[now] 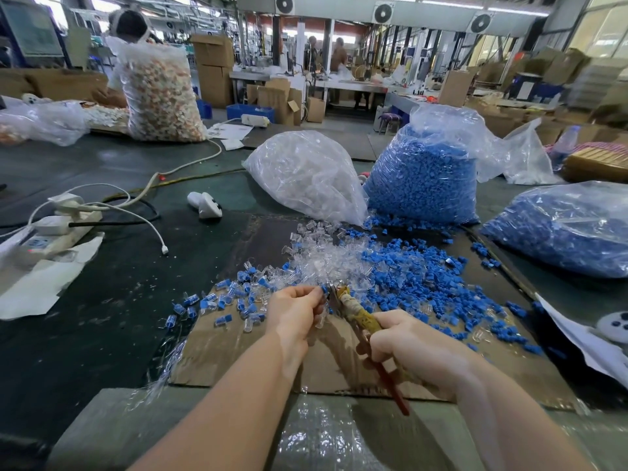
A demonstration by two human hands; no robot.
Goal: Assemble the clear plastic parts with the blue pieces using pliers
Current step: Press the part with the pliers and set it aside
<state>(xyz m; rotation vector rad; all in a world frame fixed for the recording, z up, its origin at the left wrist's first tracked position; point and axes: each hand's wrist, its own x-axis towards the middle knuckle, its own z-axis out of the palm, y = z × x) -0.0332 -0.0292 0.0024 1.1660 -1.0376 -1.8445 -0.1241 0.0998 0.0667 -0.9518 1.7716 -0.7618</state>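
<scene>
- Pliers [353, 312] are lying in the right hand [413, 348], whose fingers are curling tight around the yellowed and red handles; the metal tip is pointing toward 11 o'clock.
- Fingertips of the left hand [294, 312] are pinching a small blue piece [323, 289] right at the tip of the pliers; whether the tip is biting on it, I cannot tell.
- Both hands are hovering over a flat cardboard sheet [238, 355] that is lying on the dark counter [112, 283].
- Loose clear plastic parts [326, 256] are sitting in a heap at 12 o'clock from the hands, just beyond them.
- Loose blue pieces [421, 277] are spreading at 1 to 2 o'clock, touching the clear heap.
- Joined clear-and-blue pieces [217, 304] are lying scattered at 9 to 10 o'clock of the left hand.
- Farther off at 12 o'clock a bag of clear parts [306, 175] is leaning beside a bag of blue pieces [424, 185]; another blue-filled bag [564, 229] is resting at 2 o'clock.
- A power strip [57, 229] with white cables is lying at 9 o'clock, well apart from the work.
</scene>
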